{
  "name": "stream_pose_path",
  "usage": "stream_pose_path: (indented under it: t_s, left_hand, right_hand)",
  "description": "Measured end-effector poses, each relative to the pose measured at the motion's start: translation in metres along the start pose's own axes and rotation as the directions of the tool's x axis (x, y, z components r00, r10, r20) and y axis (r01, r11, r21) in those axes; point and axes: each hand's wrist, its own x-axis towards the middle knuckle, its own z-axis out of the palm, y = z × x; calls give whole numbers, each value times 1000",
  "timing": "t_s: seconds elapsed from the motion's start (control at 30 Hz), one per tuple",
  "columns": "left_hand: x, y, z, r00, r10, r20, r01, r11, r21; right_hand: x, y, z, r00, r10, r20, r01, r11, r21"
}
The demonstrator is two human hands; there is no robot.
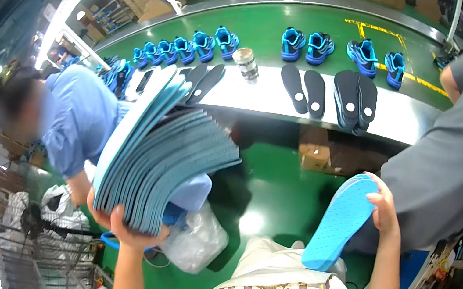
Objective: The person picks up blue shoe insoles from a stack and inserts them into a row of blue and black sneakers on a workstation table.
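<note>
My left hand (127,228) is closed round the lower end of a thick stack of blue insoles (154,162). The stack fans out up and to the right, and a few insoles at its left side stand apart from the rest. On the other side, my right hand (382,208) grips the upper end of a light blue insole (342,220). Its broad face is dotted with small holes, and a second edge shows behind its top. How many insoles that hand holds I cannot tell. The held insole hangs tilted in front of my trousers.
A metal bench (265,92) ahead carries black insoles (348,100) and a jar (246,63). Blue and black shoes (304,46) line the green belt behind it. A person in blue (82,112) bends at left; another in grey (451,164) stands at right. Plastic bags (199,241) lie below.
</note>
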Motion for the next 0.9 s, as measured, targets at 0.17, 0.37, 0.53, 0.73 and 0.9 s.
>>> stream_pose_path:
  t_s: [0.17,0.37,0.53,0.73,0.9]
  left_hand:
    - [72,-69,175,997,-21,74,42,955,-295]
    - [112,-68,413,998,25,58,5,883,-470]
    - [52,-7,547,969,48,241,95,832,-547]
    - [-25,49,567,964,55,259,102,826,-555]
    - [-20,39,559,937,-12,349,237,756,-610]
  right_hand:
    - [86,-21,44,989,-3,-145,-35,965,-261]
    - [176,-69,72,896,-117,-429,-248,669,-700]
    - [291,-126,126,884,-227,-410,-425,-22,-905]
    - [458,-101,148,854,-99,-512,-435,-675,-596]
    - [548,-16,109,793,-180,-582,-461,-802,-380]
